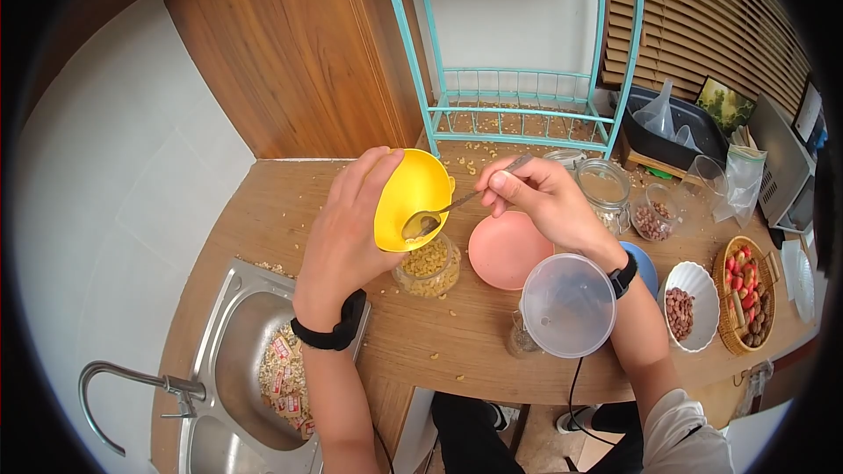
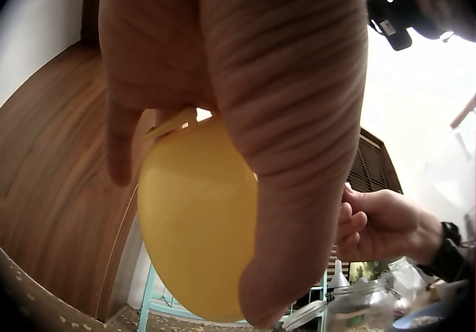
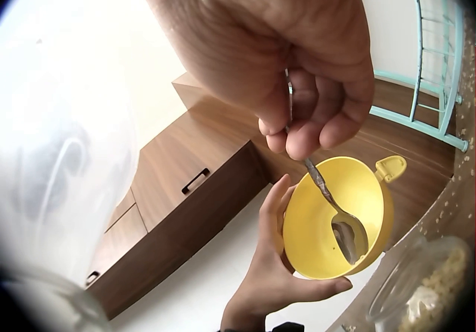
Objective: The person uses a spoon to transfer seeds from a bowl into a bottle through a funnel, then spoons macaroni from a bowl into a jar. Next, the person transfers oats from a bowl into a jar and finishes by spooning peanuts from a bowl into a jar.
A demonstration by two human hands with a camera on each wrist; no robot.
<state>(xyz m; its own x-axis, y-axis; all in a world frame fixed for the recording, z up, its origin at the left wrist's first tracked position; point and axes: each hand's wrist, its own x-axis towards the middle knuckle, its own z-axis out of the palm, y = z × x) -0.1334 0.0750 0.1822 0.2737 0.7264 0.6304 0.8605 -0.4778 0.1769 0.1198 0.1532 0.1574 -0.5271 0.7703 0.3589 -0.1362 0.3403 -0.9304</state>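
Observation:
My left hand (image 1: 347,219) grips a yellow bowl (image 1: 420,183) by its side, tilted with its mouth toward my right hand. A small tab sticks out from the bowl's rim. Between thumb and fingers, my right hand (image 1: 540,202) pinches a metal spoon (image 1: 465,199) by its handle. The spoon's head lies inside the bowl, seen clearly in the right wrist view, where a few crumbs show on the yellow wall. Below the bowl stands a glass jar (image 1: 430,274) of pale macaroni-like pieces. A pink bowl (image 1: 509,250) sits under my right hand.
At left is a sink (image 1: 233,333) holding grains and red-white packets. A clear plastic container (image 1: 571,305) stands near the front edge. To the right are an open glass jar (image 1: 604,184), a white bowl (image 1: 702,298) of nuts and a wicker basket (image 1: 733,325). A turquoise rack (image 1: 518,134) stands behind.

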